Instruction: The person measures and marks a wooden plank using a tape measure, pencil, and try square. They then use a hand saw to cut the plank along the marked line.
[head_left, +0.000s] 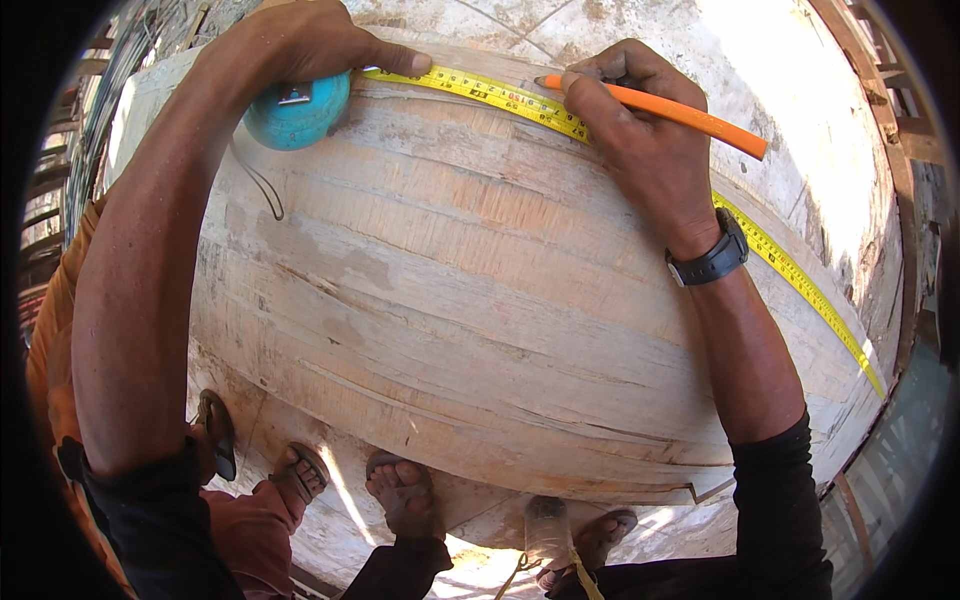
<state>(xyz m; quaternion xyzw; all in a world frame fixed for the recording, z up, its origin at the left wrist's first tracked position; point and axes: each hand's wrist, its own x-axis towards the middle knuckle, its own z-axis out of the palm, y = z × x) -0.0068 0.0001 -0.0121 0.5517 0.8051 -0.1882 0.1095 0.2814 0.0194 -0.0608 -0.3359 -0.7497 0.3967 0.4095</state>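
A wide, worn plywood board (470,270) lies below my hands. At its far edge, my left hand (305,40) holds the tape measure, thumb stretched along the yellow blade (490,92). The teal tape case (298,115) sits under my left wrist, its dark cord loop hanging onto the wood. From there the blade runs right along the far edge, passes beneath my right hand (645,150) and reaches the board's right end. My right hand grips an orange flat pencil (700,122), its tip at the blade's far side. A black watch is on that wrist.
Beyond the board is a pale, stained tiled floor (560,30). Another person's orange clothing (60,300) shows at the left, and sandaled feet (300,472) are by the near edge. A clear plastic bottle (547,530) stands at the near edge. Wooden framing (895,150) borders the right.
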